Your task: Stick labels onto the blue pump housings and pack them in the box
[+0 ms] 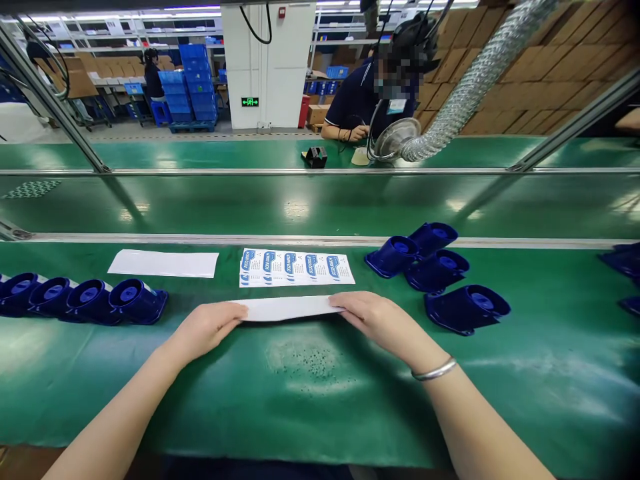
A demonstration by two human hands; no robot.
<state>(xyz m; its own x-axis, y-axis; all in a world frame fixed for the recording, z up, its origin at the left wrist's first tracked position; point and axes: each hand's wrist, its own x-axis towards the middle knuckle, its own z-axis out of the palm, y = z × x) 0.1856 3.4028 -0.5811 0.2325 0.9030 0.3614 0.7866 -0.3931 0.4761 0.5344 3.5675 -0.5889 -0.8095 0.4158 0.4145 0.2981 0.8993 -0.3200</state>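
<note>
A blank white paper strip [287, 309] is stretched between my two hands, just above the green mat. My left hand [213, 327] pinches its left end, and my right hand [373, 320] pinches the right end. Right behind the strip lies a sheet of blue-and-white printed labels [297, 268]. Another white strip [163, 263] rests to the left of that sheet. Several dark blue plastic housings [467, 309] with round centres sit beyond my right hand. A row of similar blue housings [133, 300] stands to the left of my left hand.
The green work surface [310, 400] runs under everything, with a metal rail [300, 172] across it. Opposite, a person [370, 93] leans over the far bench beside a flexible silver duct [475, 87]. More blue parts [623, 260] lie at the right edge.
</note>
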